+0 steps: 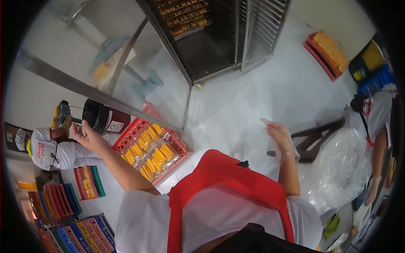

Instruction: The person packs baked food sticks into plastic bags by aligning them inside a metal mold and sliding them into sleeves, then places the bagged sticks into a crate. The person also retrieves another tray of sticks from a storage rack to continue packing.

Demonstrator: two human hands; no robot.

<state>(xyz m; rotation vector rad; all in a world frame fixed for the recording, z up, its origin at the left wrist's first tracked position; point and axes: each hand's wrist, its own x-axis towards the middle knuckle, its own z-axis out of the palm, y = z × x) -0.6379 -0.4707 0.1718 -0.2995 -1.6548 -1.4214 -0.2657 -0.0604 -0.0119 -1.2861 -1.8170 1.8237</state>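
Note:
My left hand (pixel 87 139) is raised at the left with its fingers apart and nothing visible in it. It appears near the lower bar (pixel 71 86) of a glazed metal door; I cannot tell whether they touch. Beyond my left forearm, a red crate (pixel 126 137) holds several clear packs of yellow sticks (pixel 158 158). Out in front to the right is my right hand (pixel 279 134), in a clear loose glove. Its fingers are extended and hold nothing I can see; the glove's tip sticks out past them.
Ahead stands an open metal cabinet (pixel 206 55) with trays of yellow pieces (pixel 190 29). A red crate (pixel 320 57) sits at the far right. Co-workers (pixel 44 147) (pixel 377 114) stand on both sides. A clear plastic bag (pixel 337 168) and stacked crates (pixel 78 236) flank me.

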